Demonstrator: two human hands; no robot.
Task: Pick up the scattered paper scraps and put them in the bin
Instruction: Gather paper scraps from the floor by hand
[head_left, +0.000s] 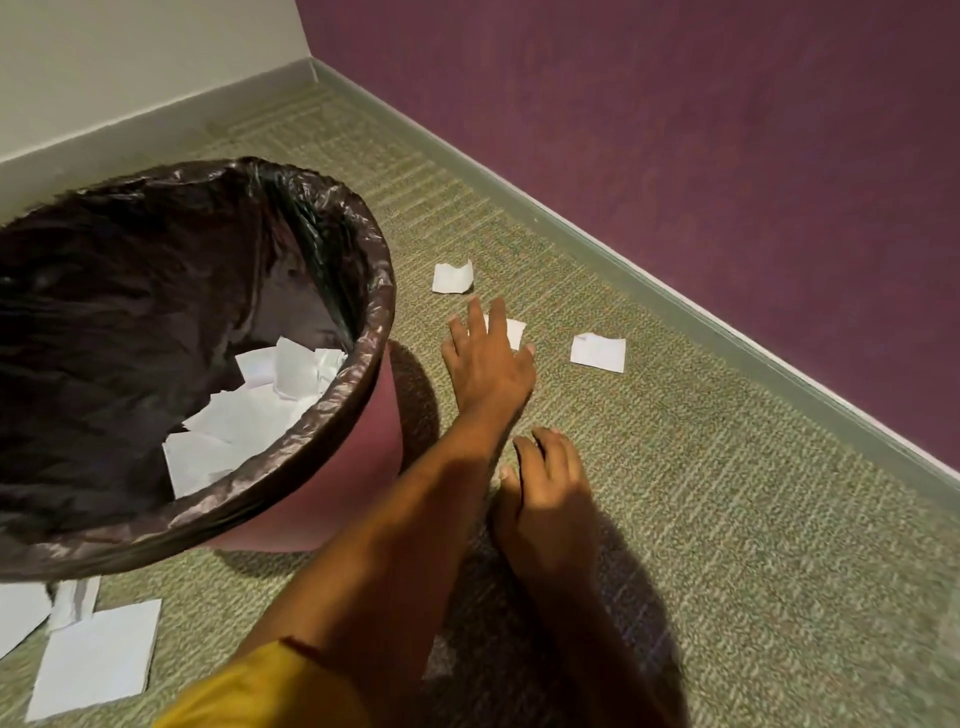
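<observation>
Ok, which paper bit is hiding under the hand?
The middle scrap of three near the purple wall: the left hand covers part of it. The far scrap and the right scrap lie fully in view.

Carpeted rm corner: green carpet (675, 467), purple wall (675, 130), lined bin (375, 291).

I see one white scrap (515, 332) lying flat, half under my left hand's (488, 364) spread fingers. A curled scrap (453, 277) sits just beyond the fingertips, and a third scrap (597, 352) just right of the hand. To its left stands the upright pink bin (363, 467), black-lined, holding torn scraps (249, 410). Larger sheets (98, 654) lie near-left of the bin.
</observation>
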